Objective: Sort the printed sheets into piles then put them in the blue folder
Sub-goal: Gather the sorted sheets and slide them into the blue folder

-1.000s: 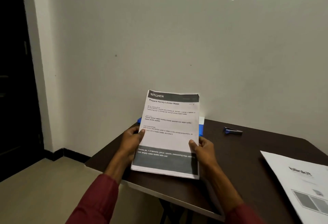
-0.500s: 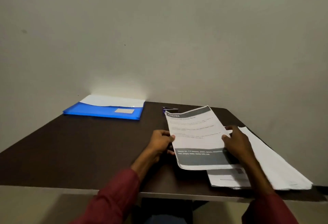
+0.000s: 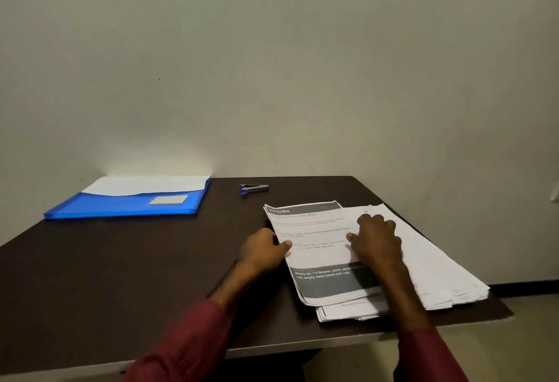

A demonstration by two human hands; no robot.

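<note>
The KITCHEN sheet [image 3: 317, 260], atop the paper stack [image 3: 438, 272] at lower right, is pinched by the left hand [image 3: 263, 248] and pressed by the right hand [image 3: 375, 242], fingers spread. The blue folder [image 3: 127, 204] is seen mid-left.

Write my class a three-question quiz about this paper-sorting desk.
1. True or false: the blue folder lies at the near right corner of the table.
2. The right hand rests on: A the folder, B the paper stack, C bare table.
3. Fill in: the top sheet, pinched at its edge by the left hand, is headed ____.
Key: 1 false; 2 B; 3 KITCHEN.
</note>
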